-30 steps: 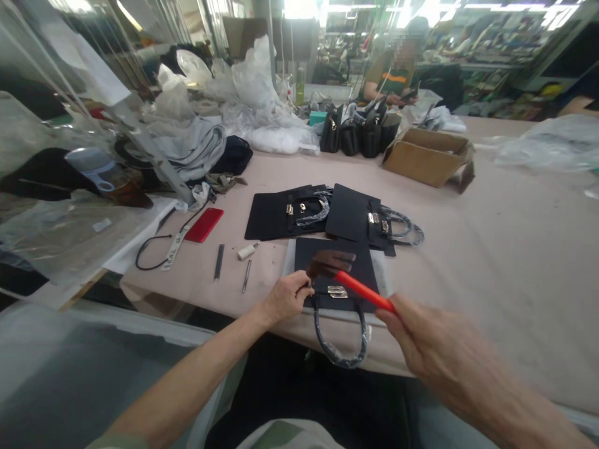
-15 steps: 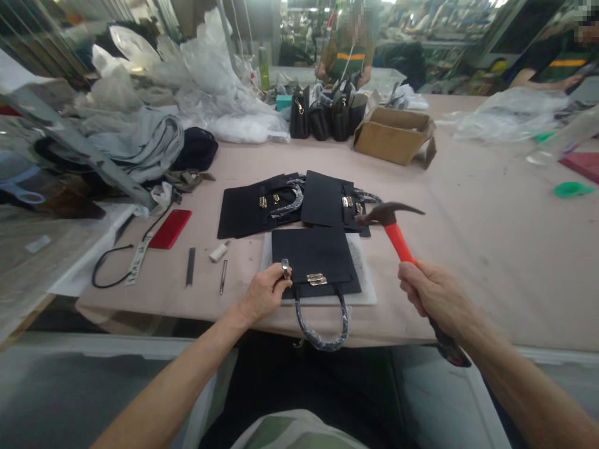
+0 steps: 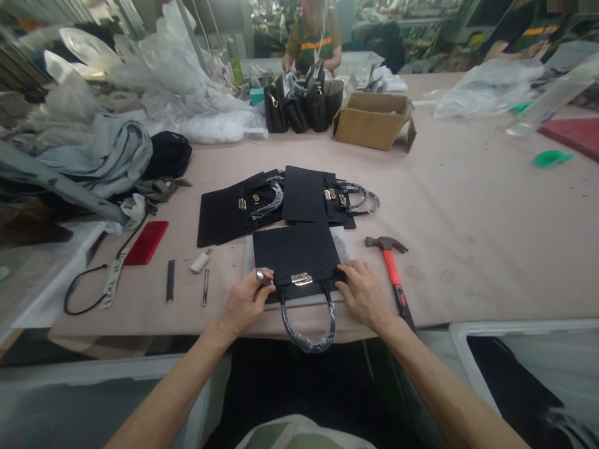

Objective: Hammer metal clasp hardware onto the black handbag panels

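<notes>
A black handbag panel [image 3: 294, 249] lies flat in front of me, with a gold-coloured clasp [image 3: 302, 279] and a plastic-wrapped handle [image 3: 309, 345] hanging over the table edge. My left hand [image 3: 246, 302] pinches its left edge, and a small shiny silver metal piece [image 3: 261, 274] shows at the fingers. On the opposite side, my right hand [image 3: 365, 293] grips the right edge between thumb and fingers. A claw hammer [image 3: 390, 265] with an orange and black handle rests on the table, right of that hand. Under the panel is a pale slab [image 3: 249, 262].
More black bag panels [image 3: 224, 215] lie just behind. To the left are a red phone [image 3: 147, 243], a small white bottle [image 3: 200, 262], a metal pen-like tool [image 3: 206, 288] and a dark strip [image 3: 170, 280]. A cardboard box [image 3: 369, 121] and black bags [image 3: 297, 109] stand farther back, near another person.
My right hand has put the hammer down on the table and moved left onto the panel's right edge. The left hand stays at the left edge. The view has shifted right.
</notes>
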### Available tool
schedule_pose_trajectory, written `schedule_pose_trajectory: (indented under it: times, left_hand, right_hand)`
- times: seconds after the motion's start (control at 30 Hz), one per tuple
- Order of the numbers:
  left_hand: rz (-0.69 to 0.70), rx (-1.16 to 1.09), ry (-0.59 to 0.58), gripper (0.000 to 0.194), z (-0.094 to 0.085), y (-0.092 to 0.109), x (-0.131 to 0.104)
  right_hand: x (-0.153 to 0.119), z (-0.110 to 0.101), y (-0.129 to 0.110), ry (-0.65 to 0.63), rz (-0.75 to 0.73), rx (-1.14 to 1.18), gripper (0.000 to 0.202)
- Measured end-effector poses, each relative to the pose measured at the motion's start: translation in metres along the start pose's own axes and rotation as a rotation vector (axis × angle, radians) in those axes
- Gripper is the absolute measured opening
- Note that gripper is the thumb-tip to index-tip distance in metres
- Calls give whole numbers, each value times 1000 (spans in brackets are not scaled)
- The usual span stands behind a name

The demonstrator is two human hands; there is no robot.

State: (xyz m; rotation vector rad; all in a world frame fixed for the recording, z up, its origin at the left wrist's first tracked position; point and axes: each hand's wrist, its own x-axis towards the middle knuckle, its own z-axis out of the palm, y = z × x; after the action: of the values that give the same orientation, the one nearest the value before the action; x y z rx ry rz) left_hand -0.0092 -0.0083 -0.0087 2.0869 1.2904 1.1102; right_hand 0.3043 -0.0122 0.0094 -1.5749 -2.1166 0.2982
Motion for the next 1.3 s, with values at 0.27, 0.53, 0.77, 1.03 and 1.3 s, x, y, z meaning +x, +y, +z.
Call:
schedule_pose_trajectory:
  times: [0.27, 0.53, 0.77, 1.03, 1.3]
  left_hand:
    - [-393, -285, 252, 26, 1, -6, -6]
    - [-452, -385, 203, 25, -5, 23, 12]
    - [-441, -580, 43, 18, 51, 57, 53]
    - [-432, -531, -16, 17, 77, 52, 57]
    - [-406, -489, -67, 15, 78, 52, 59]
  right_hand:
    - [1, 7, 5, -61, 25, -35, 41]
    - [-8, 17, -6, 39, -51, 7, 49]
    - [-8, 20, -4, 33, -38, 67, 45]
    - [-8, 17, -1, 42, -51, 174, 29]
    - [-7, 16, 1, 24, -43, 211, 29]
